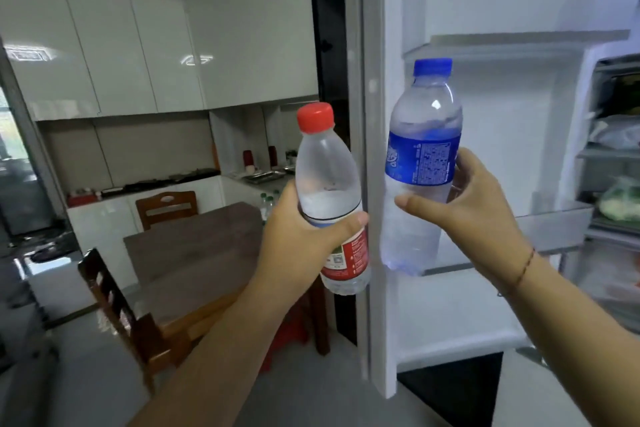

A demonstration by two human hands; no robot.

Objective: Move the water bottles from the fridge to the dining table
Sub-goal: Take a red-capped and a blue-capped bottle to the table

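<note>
The open fridge door (450, 156) fills the right of the frame and the tabletop (194, 246) waits lower left; each hand carries one: left hand (304, 236) wrapped around the red-capped bottle (329, 184), right hand (464, 204) gripping the blue-capped bottle (422, 149), both upright for carrying

We see a clear plastic bottle with red cap and red label (329, 198) upright beside a taller clear blue-capped, blue-labelled bottle (420, 163), both held aloft before the open white fridge door (485, 305).

Fridge shelves (613, 149) are cut off at right (contents blurred); small bottles (268, 199) past the table stay indistinct.
</note>
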